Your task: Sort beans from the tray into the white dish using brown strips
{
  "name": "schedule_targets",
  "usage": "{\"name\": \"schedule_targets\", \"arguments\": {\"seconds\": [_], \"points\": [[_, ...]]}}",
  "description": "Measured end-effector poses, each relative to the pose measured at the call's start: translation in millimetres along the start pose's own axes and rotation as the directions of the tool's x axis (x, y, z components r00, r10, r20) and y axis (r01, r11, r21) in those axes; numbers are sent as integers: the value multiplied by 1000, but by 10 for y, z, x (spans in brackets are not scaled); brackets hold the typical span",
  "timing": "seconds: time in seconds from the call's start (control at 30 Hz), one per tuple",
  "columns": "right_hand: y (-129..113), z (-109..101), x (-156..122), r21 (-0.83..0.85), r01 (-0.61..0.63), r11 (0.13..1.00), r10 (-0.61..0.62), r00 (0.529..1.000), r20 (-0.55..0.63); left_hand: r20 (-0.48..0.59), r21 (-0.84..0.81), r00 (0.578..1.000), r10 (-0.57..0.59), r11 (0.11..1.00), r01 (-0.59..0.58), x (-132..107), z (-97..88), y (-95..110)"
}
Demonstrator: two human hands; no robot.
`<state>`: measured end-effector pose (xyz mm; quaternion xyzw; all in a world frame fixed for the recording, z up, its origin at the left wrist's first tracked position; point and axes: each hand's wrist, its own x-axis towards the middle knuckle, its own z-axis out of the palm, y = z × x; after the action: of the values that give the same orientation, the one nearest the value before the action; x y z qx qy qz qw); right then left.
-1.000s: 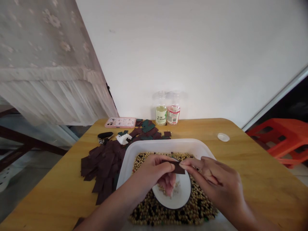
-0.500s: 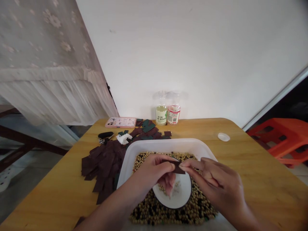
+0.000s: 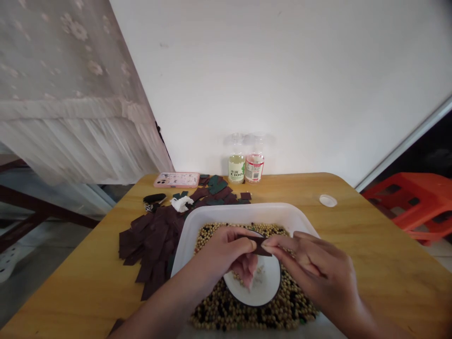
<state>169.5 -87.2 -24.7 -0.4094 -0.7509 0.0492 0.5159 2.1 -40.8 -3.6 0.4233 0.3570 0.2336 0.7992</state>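
Note:
My left hand point(image 3: 226, 252) and my right hand point(image 3: 314, 266) both pinch a small dark brown packet point(image 3: 260, 246), one at each end, held over a white bowl point(image 3: 263, 285). The bowl holds a few pale bits and sits on a bed of mixed tan and dark beans point(image 3: 226, 310) inside a white tray point(image 3: 240, 212). Fingers of both hands are closed on the packet.
A pile of dark brown and green packets point(image 3: 155, 240) lies left of the tray on the wooden table point(image 3: 381, 249). Behind it are a pink phone point(image 3: 176, 179), a crumpled tissue point(image 3: 181, 203), two small bottles point(image 3: 246, 165) and a white lid point(image 3: 328, 201). An orange stool point(image 3: 413, 197) stands at right.
Nothing has visibly changed; both hands stay on the packet above the bowl.

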Motion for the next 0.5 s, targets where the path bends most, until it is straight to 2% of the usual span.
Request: {"name": "schedule_targets", "arguments": {"seconds": [0.07, 0.2, 0.33, 0.5], "points": [[-3, -4, 4, -7, -7, 1000, 7, 1000, -28, 10, 4, 1000, -6, 1000, 6, -1, -1, 3], [-9, -8, 7, 7, 20, 1000, -20, 999, 24, -28, -11, 999, 27, 1000, -28, -8, 4, 16], [-9, -5, 10, -13, -19, 1000, 18, 999, -47, 24, 14, 1000, -14, 1000, 13, -11, 6, 16], [-10, -9, 6, 23, 10, 1000, -11, 1000, 11, -47, -22, 998, 46, 999, -47, 1, -5, 14]]}}
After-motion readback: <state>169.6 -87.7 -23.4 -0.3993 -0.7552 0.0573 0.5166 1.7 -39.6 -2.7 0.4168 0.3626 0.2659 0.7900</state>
